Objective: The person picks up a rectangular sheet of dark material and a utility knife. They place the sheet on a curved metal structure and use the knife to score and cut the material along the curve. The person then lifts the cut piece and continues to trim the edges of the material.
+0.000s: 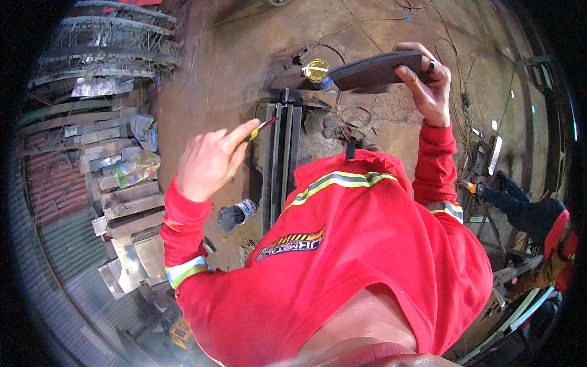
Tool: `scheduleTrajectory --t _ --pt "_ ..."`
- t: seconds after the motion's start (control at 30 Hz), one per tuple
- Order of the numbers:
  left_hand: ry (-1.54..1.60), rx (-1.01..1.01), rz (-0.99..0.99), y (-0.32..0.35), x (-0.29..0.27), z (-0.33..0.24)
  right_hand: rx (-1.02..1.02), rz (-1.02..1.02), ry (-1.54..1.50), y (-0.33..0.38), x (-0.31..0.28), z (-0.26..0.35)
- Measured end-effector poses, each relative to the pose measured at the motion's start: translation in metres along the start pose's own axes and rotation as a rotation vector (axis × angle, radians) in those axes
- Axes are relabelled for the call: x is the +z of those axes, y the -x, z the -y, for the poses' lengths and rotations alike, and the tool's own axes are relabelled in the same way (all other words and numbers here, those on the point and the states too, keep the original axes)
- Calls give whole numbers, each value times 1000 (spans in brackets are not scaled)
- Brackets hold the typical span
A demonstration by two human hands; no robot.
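Note:
My left hand is closed around a slim tool with a yellow handle. Its narrow end is dark red and points up and to the right; I cannot make out its exact kind. Out ahead, my right hand grips the right end of a dark flat plate, thumb on the near face and fingers behind. The plate is held up off the floor, tilted. Beside its left end in the picture is a can with a yellow top and blue side. Both sleeves are red with reflective bands.
Long dark metal bars lie ahead of me, with a grey glove to their left. Stacked metal pieces and curved trusses line the left. Cables cross the floor. Another person works at the right.

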State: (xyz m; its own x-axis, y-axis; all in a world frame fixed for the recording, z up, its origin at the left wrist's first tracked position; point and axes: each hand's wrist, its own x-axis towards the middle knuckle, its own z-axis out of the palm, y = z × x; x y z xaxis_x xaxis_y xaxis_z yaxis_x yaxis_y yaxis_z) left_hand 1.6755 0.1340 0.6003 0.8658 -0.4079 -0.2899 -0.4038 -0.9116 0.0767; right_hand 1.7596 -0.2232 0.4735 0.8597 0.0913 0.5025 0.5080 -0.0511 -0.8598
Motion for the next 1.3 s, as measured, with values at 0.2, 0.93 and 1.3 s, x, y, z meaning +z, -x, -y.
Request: scheduleTrajectory --t 0.2,0.93,1.3 --pt "369 108 -301 -1 -10 -7 50 170 -4 3 6 11" --pt "210 25 10 -5 -13 -36 29 121 -161 19 11 21" --pt "1190 -40 -259 -44 22 -52 203 231 -607 21 27 -10"
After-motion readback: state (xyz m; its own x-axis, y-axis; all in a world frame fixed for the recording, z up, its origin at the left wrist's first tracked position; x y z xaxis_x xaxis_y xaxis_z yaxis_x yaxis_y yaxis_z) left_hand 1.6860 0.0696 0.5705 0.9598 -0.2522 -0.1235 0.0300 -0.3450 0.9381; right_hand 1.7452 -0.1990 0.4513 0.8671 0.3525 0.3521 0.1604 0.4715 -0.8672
